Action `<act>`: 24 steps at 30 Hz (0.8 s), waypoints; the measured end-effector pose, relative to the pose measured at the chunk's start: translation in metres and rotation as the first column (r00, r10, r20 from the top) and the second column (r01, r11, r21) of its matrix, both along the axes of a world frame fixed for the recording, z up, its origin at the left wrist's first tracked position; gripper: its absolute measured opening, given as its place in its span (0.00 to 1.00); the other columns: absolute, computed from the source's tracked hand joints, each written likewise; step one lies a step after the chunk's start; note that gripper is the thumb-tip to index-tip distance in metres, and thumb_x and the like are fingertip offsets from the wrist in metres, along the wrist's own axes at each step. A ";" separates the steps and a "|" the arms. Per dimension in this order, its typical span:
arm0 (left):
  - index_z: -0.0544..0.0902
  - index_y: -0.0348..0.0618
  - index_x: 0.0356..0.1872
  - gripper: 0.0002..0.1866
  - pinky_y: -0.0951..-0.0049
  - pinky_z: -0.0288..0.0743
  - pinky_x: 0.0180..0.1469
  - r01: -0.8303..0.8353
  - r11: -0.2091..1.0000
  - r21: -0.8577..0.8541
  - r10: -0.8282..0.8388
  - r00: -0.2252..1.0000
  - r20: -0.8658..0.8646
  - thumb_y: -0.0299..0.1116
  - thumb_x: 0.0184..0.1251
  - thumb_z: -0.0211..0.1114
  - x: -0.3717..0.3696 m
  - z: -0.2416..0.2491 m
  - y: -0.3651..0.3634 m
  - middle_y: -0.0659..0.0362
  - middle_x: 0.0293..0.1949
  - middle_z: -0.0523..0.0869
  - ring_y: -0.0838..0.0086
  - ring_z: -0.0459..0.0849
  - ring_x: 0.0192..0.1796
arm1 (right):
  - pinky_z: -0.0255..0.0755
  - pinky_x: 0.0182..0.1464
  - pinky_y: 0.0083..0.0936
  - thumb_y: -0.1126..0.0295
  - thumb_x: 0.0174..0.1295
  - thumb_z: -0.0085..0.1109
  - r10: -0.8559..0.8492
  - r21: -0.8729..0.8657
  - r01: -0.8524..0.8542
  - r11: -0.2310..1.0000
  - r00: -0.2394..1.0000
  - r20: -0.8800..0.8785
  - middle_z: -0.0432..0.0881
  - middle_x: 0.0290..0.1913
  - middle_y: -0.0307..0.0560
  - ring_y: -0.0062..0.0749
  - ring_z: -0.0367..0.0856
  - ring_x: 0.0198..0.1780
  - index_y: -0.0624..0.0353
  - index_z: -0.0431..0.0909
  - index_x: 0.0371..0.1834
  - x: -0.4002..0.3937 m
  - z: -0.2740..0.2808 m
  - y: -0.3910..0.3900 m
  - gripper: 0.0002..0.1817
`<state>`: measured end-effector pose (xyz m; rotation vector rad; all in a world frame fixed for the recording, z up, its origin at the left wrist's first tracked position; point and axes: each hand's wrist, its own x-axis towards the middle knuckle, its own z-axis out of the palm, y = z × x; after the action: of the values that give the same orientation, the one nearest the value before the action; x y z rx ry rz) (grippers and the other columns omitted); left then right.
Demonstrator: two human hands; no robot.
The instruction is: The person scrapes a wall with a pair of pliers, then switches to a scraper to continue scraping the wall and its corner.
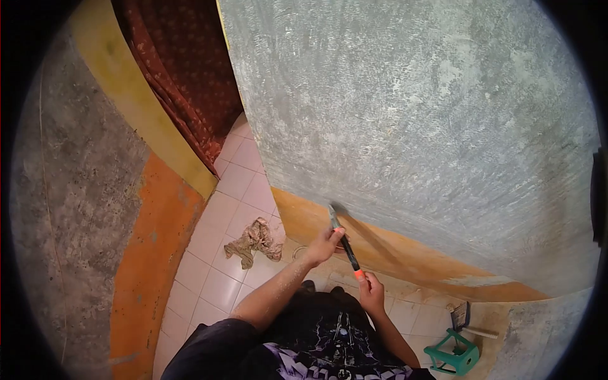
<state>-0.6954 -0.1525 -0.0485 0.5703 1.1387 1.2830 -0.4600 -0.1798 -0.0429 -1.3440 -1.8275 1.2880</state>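
A long-handled tool (352, 254) with a black shaft and orange parts slants across the middle of the view. My left hand (326, 246) is closed round its upper part, near the head. Lower down, my right hand (371, 291) grips the handle by its orange end. The tool's greyish head (333, 216) is at the lower part of the grey, patchy wall (405, 114), just above its orange band (373, 244). Whether the head touches the wall is hard to tell. A dark shadow lies beside it.
A crumpled cloth (256, 243) lies on the tiled floor (215, 275) at the left. A green stool (453, 354) and a dark basket (460, 315) are at the lower right. A red curtain (183, 69) hangs in the doorway. Another wall (82, 209) stands at the far left.
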 end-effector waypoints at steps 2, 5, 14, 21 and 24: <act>0.72 0.38 0.55 0.18 0.64 0.85 0.49 0.025 0.999 0.025 -0.024 0.999 -0.030 0.43 0.79 0.54 0.000 -0.008 0.005 0.55 0.43 0.84 0.68 0.86 0.46 | 0.62 0.25 0.25 0.61 0.70 0.57 -0.002 -0.014 0.002 1.000 1.000 0.025 0.72 0.19 0.41 0.22 0.68 0.21 0.63 0.80 0.44 0.006 -0.006 0.003 0.14; 0.73 0.37 0.53 0.19 0.67 0.85 0.46 -0.033 0.998 0.052 0.035 0.998 -0.043 0.45 0.79 0.53 -0.021 -0.007 0.000 0.55 0.42 0.84 0.70 0.86 0.43 | 0.62 0.26 0.23 0.61 0.71 0.56 0.047 0.040 -0.049 0.998 0.998 0.052 0.71 0.20 0.38 0.20 0.67 0.22 0.64 0.79 0.45 -0.015 -0.001 0.009 0.15; 0.69 0.37 0.57 0.20 0.63 0.84 0.46 -0.077 0.997 0.009 0.077 0.995 -0.061 0.45 0.79 0.51 -0.022 0.010 -0.007 0.53 0.44 0.84 0.65 0.87 0.45 | 0.64 0.27 0.26 0.59 0.70 0.57 0.062 0.046 -0.065 0.997 0.997 0.056 0.74 0.20 0.42 0.24 0.70 0.23 0.63 0.80 0.45 -0.032 0.006 0.003 0.16; 0.67 0.39 0.58 0.20 0.63 0.83 0.47 -0.385 0.922 0.035 0.386 0.923 -0.011 0.47 0.81 0.47 -0.069 0.025 -0.011 0.57 0.37 0.81 0.65 0.87 0.41 | 0.67 0.27 0.34 0.54 0.68 0.59 0.169 0.073 -0.177 0.982 0.980 0.103 0.75 0.20 0.51 0.40 0.74 0.21 0.58 0.80 0.45 -0.092 0.026 0.023 0.18; 0.67 0.40 0.59 0.21 0.62 0.83 0.47 -0.321 0.947 0.025 0.322 0.947 -0.005 0.47 0.81 0.47 -0.047 0.029 -0.010 0.57 0.38 0.81 0.65 0.87 0.42 | 0.67 0.28 0.33 0.54 0.67 0.59 0.254 0.016 -0.258 0.966 0.961 0.108 0.74 0.20 0.50 0.38 0.74 0.22 0.59 0.78 0.40 -0.067 0.019 0.027 0.17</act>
<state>-0.7429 -0.1624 -0.0192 0.4176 1.2611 1.5763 -0.5275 -0.1531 -0.0240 -1.2095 -2.1424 1.3326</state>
